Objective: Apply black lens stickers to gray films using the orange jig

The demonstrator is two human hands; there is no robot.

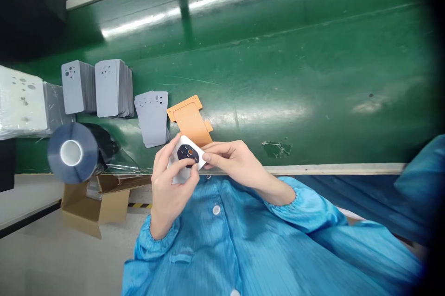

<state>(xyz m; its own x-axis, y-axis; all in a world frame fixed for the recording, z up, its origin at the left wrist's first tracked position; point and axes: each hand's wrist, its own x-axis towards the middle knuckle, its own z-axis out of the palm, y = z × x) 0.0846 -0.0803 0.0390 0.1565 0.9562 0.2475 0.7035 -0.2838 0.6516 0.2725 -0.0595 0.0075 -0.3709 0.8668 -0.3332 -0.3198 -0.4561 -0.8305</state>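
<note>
Near the table's front edge, both hands hold a white phone back panel [181, 177] with a black round-cornered patch [183, 151] pierced by several holes. My left hand [173, 180] grips it from the left, a finger and thumb lying over its face by the patch. At the panel's right corner, my right hand [234, 162] pinches the edge between thumb and fingers. Just beyond the hands lies an orange fixture plate [191, 122], its near end close to the panel. A small fanned pile of grey panels [153, 122] rests left of the plate.
Two taller stacks of grey panels [73, 90] stand farther left, beside plastic-wrapped white panels [22, 101]. A roll of clear film [57, 152] sits at the table's front edge. Below it is an open cardboard box [114, 208]. The green table [313, 78] extends right, with a worn patch.
</note>
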